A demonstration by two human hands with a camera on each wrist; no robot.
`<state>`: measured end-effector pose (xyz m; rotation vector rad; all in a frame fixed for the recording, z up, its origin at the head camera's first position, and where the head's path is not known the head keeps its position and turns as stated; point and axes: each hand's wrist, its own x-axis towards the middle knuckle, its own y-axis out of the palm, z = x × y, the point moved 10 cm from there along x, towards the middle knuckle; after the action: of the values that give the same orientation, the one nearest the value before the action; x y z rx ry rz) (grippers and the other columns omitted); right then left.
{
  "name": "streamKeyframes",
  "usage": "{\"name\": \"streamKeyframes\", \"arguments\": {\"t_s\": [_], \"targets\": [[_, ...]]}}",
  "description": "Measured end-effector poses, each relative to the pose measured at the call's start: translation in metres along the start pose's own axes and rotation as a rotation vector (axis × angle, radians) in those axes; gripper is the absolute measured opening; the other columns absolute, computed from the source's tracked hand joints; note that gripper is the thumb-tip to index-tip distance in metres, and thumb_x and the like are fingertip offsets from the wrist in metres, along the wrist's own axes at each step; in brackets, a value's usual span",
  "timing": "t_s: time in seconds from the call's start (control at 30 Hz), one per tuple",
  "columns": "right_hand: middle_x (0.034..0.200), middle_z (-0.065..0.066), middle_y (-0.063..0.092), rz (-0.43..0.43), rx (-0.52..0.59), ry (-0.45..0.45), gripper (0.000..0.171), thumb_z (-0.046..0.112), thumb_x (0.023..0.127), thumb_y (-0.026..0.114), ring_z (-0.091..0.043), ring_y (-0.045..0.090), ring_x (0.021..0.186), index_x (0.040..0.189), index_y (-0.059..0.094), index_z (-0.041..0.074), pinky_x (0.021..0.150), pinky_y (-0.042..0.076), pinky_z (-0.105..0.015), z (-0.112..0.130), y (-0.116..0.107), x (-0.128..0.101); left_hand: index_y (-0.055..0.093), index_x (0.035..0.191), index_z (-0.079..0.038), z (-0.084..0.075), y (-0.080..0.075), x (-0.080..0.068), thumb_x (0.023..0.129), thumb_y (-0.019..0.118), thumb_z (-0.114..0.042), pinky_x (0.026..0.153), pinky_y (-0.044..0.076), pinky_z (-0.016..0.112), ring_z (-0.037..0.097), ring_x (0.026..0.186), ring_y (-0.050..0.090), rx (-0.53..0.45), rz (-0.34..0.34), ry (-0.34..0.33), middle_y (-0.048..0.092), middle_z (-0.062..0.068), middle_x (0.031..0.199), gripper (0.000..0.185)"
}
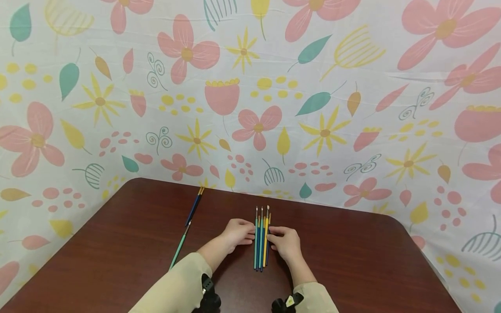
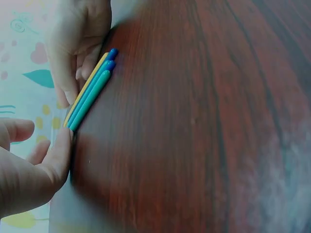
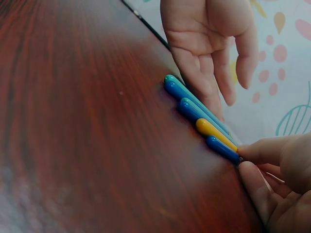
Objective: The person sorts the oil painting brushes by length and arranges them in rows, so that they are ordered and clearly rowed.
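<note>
Several paintbrushes with teal, blue and yellow handles lie side by side on the table, bristles toward the far edge. My left hand (image 1: 236,233) is along their left side, its loosely extended fingers at the outer teal paintbrush (image 1: 256,254). On the other side is my right hand (image 1: 287,244), beside the yellow paintbrush (image 1: 265,247). In the right wrist view, its thumb and index finger pinch the blue paintbrush (image 3: 222,148) at the row's right end. The left wrist view shows the rounded handle ends, with the teal handle (image 2: 92,97) nearest my left fingers.
Left of my left hand, another teal paintbrush (image 1: 179,248) lies slantwise, partly hidden by the sleeve. Beyond it are dark blue paintbrushes (image 1: 193,210) near the far edge. The dark wooden table (image 1: 344,256) meets a flower-printed cloth (image 1: 258,165) at the back.
</note>
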<state>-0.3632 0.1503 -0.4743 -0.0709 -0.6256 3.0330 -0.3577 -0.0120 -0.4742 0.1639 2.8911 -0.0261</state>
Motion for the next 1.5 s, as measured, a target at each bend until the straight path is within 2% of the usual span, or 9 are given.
{"name": "streamKeyframes", "arguments": {"t_s": [0.27, 0.43, 0.63, 0.83, 1.1, 1.3, 1.5], "targets": [[0.104, -0.014, 0.063, -0.016, -0.004, 0.005, 0.027, 0.01, 0.077, 0.068, -0.014, 0.064, 0.073, 0.104, 0.067, 0.005, 0.055, 0.053, -0.027, 0.0, -0.001, 0.001, 0.055, 0.112, 0.004, -0.001, 0.003, -0.003, 0.089, 0.052, -0.013, 0.071, 0.054, 0.034, 0.023, 0.089, 0.063, 0.01, -0.025, -0.019, 0.062, 0.017, 0.105, 0.029], [0.104, -0.014, 0.063, -0.009, -0.001, 0.005, 0.028, 0.01, 0.077, 0.068, -0.014, 0.064, 0.074, 0.105, 0.067, 0.005, 0.056, 0.054, -0.028, -0.001, 0.0, 0.001, 0.055, 0.111, 0.005, -0.001, 0.003, -0.003, 0.088, 0.053, -0.012, 0.069, 0.054, 0.033, 0.022, 0.086, 0.063, 0.016, -0.064, -0.024, 0.063, 0.016, 0.102, 0.028], [0.103, -0.013, 0.064, -0.005, 0.0, 0.01, 0.028, 0.01, 0.077, 0.068, -0.014, 0.064, 0.073, 0.104, 0.067, 0.004, 0.056, 0.054, -0.028, -0.003, 0.001, 0.002, 0.057, 0.108, 0.004, -0.003, 0.003, -0.001, 0.082, 0.057, -0.007, 0.066, 0.053, 0.03, 0.018, 0.077, 0.06, 0.065, -0.117, 0.008, 0.06, 0.011, 0.089, 0.028], [0.103, -0.014, 0.063, -0.008, -0.007, 0.008, 0.027, 0.011, 0.077, 0.068, -0.014, 0.064, 0.071, 0.104, 0.067, 0.005, 0.054, 0.053, -0.028, -0.002, 0.001, 0.001, 0.057, 0.101, 0.003, -0.004, 0.004, 0.005, 0.08, 0.06, -0.004, 0.063, 0.053, 0.03, 0.016, 0.072, 0.06, 0.1, -0.113, 0.035, 0.059, 0.012, 0.085, 0.023], [0.103, -0.014, 0.063, -0.006, 0.008, 0.012, 0.027, 0.01, 0.077, 0.068, -0.015, 0.064, 0.073, 0.104, 0.067, 0.005, 0.056, 0.054, -0.028, -0.001, 0.0, 0.001, 0.056, 0.094, 0.002, -0.011, 0.003, 0.006, 0.073, 0.069, -0.004, 0.051, 0.052, 0.028, 0.017, 0.063, 0.06, 0.254, -0.106, 0.061, 0.058, 0.011, 0.077, 0.026], [0.103, -0.014, 0.063, -0.001, 0.008, 0.002, 0.027, 0.01, 0.078, 0.067, -0.015, 0.064, 0.072, 0.105, 0.066, 0.005, 0.057, 0.054, -0.028, 0.0, 0.0, 0.001, 0.056, 0.088, 0.0, -0.019, 0.006, 0.004, 0.073, 0.069, -0.006, 0.047, 0.05, 0.029, 0.019, 0.052, 0.057, 0.401, -0.113, 0.091, 0.055, 0.011, 0.075, 0.021], [0.103, -0.015, 0.063, -0.001, 0.0, -0.003, 0.028, 0.009, 0.078, 0.067, -0.015, 0.064, 0.072, 0.105, 0.067, 0.004, 0.056, 0.054, -0.028, -0.001, 0.001, 0.002, 0.057, 0.082, -0.004, -0.019, 0.006, 0.004, 0.075, 0.068, -0.009, 0.046, 0.048, 0.029, 0.018, 0.05, 0.056, 0.435, -0.143, 0.084, 0.055, 0.009, 0.075, 0.014]]}}
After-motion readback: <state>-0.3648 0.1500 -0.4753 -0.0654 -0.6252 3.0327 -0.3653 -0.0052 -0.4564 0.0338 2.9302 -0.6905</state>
